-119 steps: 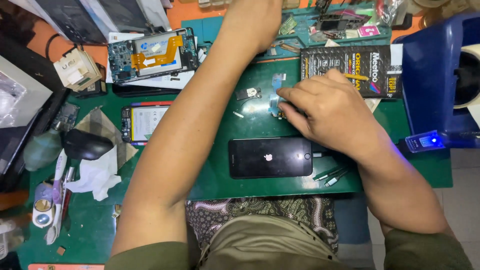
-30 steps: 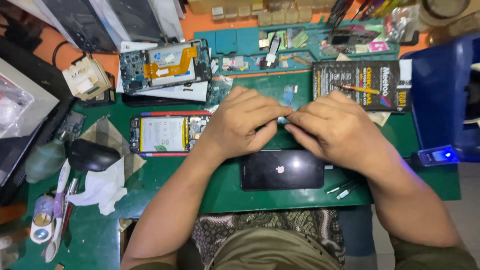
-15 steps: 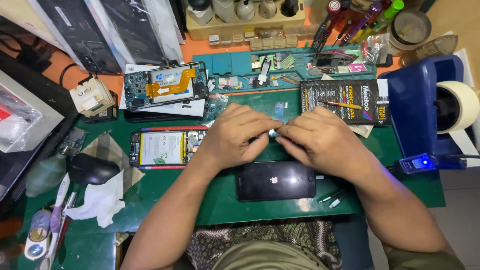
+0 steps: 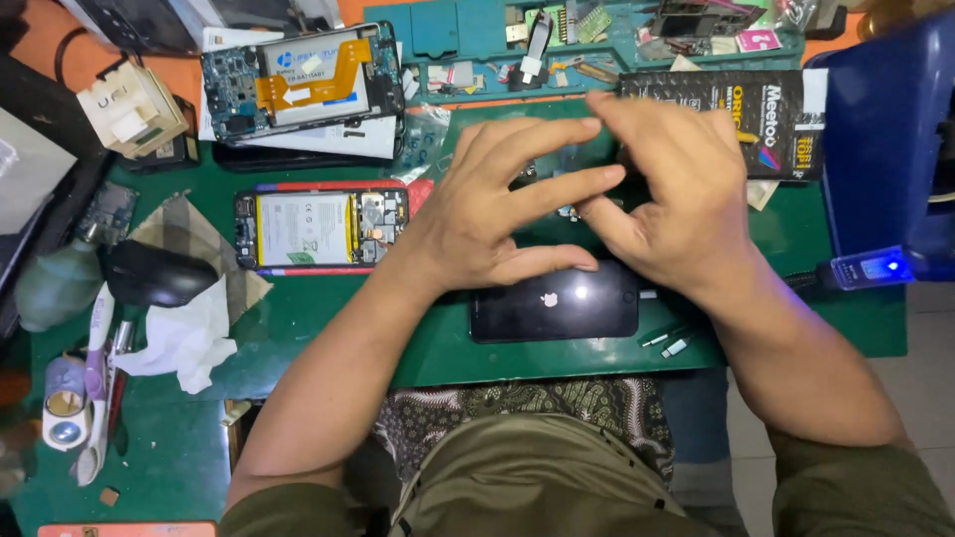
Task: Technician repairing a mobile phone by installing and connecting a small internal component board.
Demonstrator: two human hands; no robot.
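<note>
My left hand (image 4: 487,214) hovers over the green mat (image 4: 328,318) with its fingers spread apart, the tips reaching towards my right hand (image 4: 671,199). My right hand is curled, with its thumb and fingers pinched on a small pale part (image 4: 569,212) between the two hands. How the part is gripped is mostly hidden. Just below both hands a black phone (image 4: 557,303) lies back up near the mat's front edge.
A red-framed opened phone (image 4: 318,229) lies left of my hands, and another opened phone (image 4: 298,80) lies behind it. Around them are a black box (image 4: 766,119), a teal parts tray (image 4: 477,30), a lit blue device (image 4: 875,268), white tissue (image 4: 184,338) and small metal bits (image 4: 671,343).
My left hand came back from reaching far forward and joined my right hand above the black phone. Its fingers have now spread out from the earlier pinch. The view has moved closer.
</note>
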